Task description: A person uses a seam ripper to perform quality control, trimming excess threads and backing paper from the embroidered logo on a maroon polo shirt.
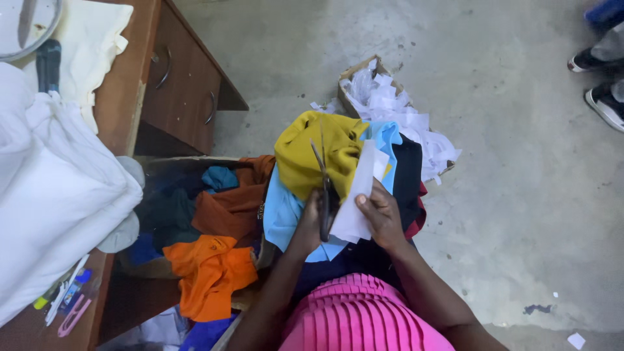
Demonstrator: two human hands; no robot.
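Head view looks straight down at someone sitting in a pink pleated skirt (364, 312), with a stack of cloth pieces (325, 156) piled on the lap so the work sits right under the hands. Left hand (311, 221) is clenched around a pair of scissors (323, 188), blades pointing away from the body and up over the yellow piece on top. Right hand (383, 218) pinches a white strip (357, 195) just beside the blades, fingers (367, 203) grasping its edge, probably to keep it taut against the cut. Blue and dark layers hang off both sides of the lap.

A bit further left, a cardboard box (195, 162) holds orange, brown and teal cloth, within easy reach. Beyond the knees, another box (354, 71) on the concrete floor (520, 195) is stuffed with white scraps, handy for offcuts I'd guess. Wooden surface (123, 78) on the left carries white fabric (52, 188), and somebody's shoes (601, 81) show top right.
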